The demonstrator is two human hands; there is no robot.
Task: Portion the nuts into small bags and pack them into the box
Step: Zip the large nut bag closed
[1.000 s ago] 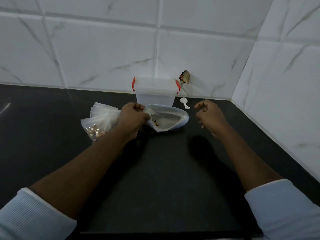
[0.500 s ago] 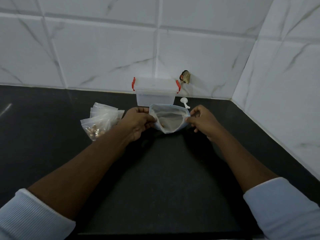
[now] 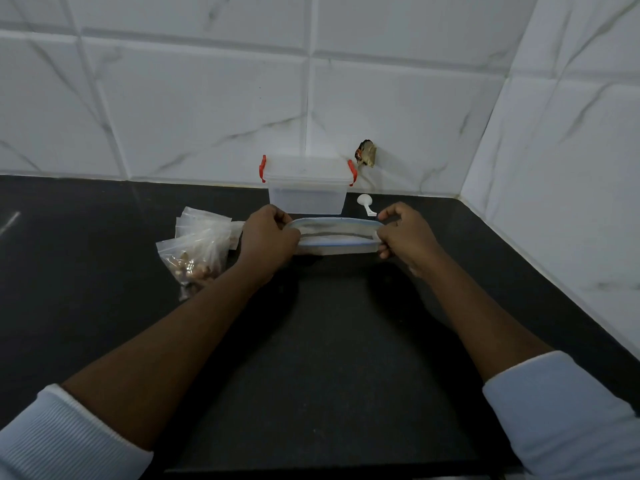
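The left hand point(image 3: 268, 233) and right hand point(image 3: 403, 233) each hold a pinching grip on one end of the zip bag point(image 3: 336, 235), just in front of the box point(image 3: 306, 194) on the bench point(image 3: 311, 341); an even, level pull should align its seal.

You have a single view, from a wide-angle camera on your head that looks forward and down over the dark table point(image 3: 325, 358) to the lidded box point(image 3: 307, 194) against the tiled wall point(image 3: 207, 109). It sits close: your forearms enter from the bottom corners, and your left hand point(image 3: 268, 237) and right hand point(image 3: 405, 237) land just in front of the box, near enough to show the blue seal on the bag point(image 3: 337, 233) they pinch. To the right of the box, the view also takes in the side wall point(image 3: 561, 168) at the corner.
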